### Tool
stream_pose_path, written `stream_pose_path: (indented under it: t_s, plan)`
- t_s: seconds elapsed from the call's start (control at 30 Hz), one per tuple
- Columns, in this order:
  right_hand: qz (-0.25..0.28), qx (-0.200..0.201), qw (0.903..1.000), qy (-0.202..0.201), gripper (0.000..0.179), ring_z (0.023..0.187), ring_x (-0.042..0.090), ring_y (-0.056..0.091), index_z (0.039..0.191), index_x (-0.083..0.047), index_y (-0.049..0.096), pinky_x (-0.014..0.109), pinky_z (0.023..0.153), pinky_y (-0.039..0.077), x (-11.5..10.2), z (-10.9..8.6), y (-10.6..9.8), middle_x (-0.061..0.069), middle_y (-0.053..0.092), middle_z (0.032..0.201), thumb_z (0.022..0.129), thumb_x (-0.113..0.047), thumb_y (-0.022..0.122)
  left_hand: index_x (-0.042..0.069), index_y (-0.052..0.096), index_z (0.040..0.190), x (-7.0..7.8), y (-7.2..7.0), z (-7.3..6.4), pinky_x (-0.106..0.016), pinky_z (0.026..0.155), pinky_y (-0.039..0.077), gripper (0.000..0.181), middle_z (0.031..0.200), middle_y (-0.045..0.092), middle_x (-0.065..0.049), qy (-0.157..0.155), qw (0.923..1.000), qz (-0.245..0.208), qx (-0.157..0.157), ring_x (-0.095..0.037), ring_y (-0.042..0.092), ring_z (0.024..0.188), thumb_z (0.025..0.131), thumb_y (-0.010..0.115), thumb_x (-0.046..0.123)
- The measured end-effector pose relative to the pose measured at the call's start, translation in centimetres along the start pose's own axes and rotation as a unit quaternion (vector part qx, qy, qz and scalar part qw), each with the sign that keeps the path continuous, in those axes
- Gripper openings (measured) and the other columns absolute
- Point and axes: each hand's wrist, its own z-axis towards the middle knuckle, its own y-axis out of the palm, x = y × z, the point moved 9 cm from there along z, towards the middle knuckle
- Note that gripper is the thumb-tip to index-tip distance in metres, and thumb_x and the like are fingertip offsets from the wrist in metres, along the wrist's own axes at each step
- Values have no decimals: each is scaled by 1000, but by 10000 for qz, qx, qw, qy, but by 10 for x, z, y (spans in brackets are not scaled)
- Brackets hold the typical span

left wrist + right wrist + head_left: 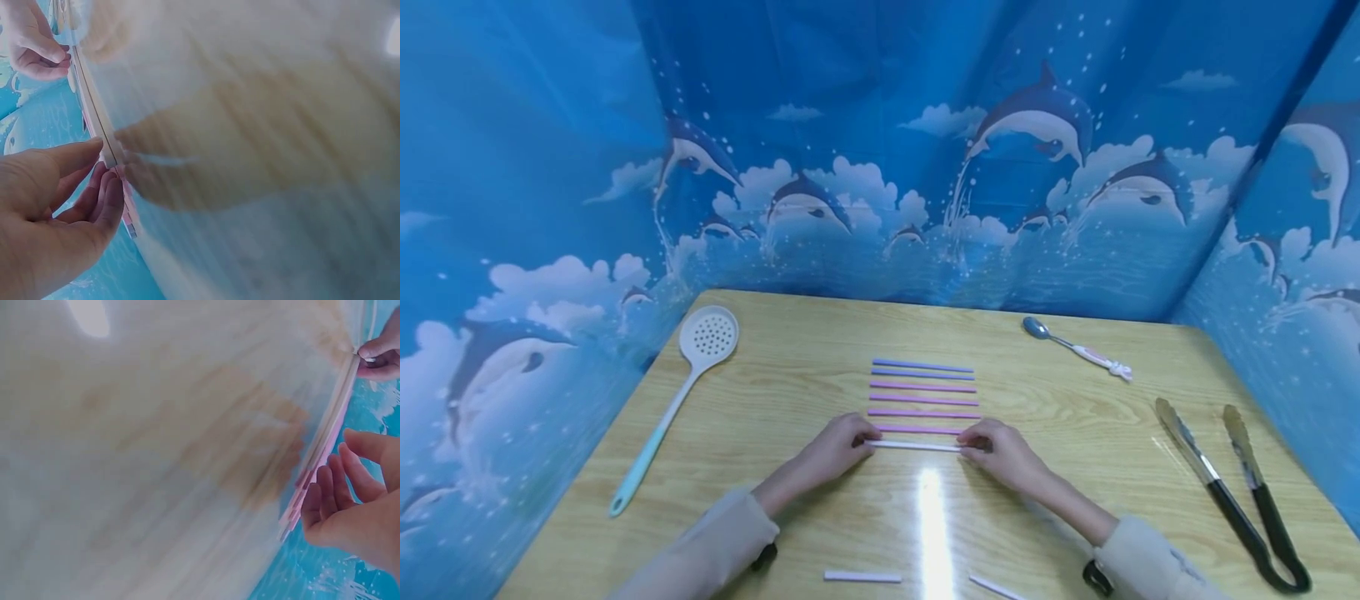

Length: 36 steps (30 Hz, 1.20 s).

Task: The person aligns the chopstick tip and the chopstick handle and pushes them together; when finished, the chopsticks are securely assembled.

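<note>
A thin white stick [913, 445] lies crosswise on the table, nearest the person in a row of parallel sticks. The left hand [844, 442] pinches its left end between thumb and fingers, as the left wrist view shows from close by. At the right end is the right hand [1000, 452]; in the right wrist view its fingers [326, 484] are loosely bent, with the tips right beside the sticks. Just beyond lie several pink and purple sticks [923, 400], then blue-violet sticks [922, 365] at the far end of the row.
Two pale sticks lie near the front edge, one at left [862, 577] and one at right [995, 587]. A slotted skimmer [676, 406] rests at left. A spoon [1078, 348] lies at back right, and black-handled tongs [1232, 496] stand spread at right on the wooden table [790, 350].
</note>
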Motion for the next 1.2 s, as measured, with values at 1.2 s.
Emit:
stream_pose_path:
  t_s: [1.2]
  plan:
    - [1151, -999, 9882, -166, 21, 75, -4, 52, 99, 0, 66, 20, 61, 49, -27, -90, 17, -4, 63, 84, 86, -15, 69, 5, 67, 108, 50, 31, -85, -20, 79, 52, 22, 97, 67, 1, 185, 9912, -1069, -761, -1, 58, 88, 89, 66, 16]
